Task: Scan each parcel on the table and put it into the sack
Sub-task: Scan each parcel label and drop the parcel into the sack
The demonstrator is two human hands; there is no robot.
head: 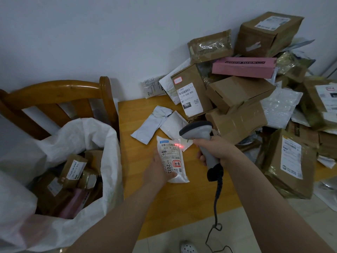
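Note:
My left hand [158, 170] holds a small white pouch parcel [171, 159] at its lower left edge, label side up, just above the wooden table [138, 161]. My right hand [215, 150] grips a grey handheld scanner [198, 133] by its handle. The scanner's head points at the parcel, and a red light line falls across the label's top right. The white woven sack [87, 136] stands open at the left with several brown and pink parcels inside.
A big heap of cardboard boxes [240, 92], a pink box [244, 67] and plastic mailers fills the table's right and back. Two flat white mailers [156, 123] lie behind the held parcel. A wooden chair [60, 95] stands behind the sack. The scanner cable [217, 203] hangs to the floor.

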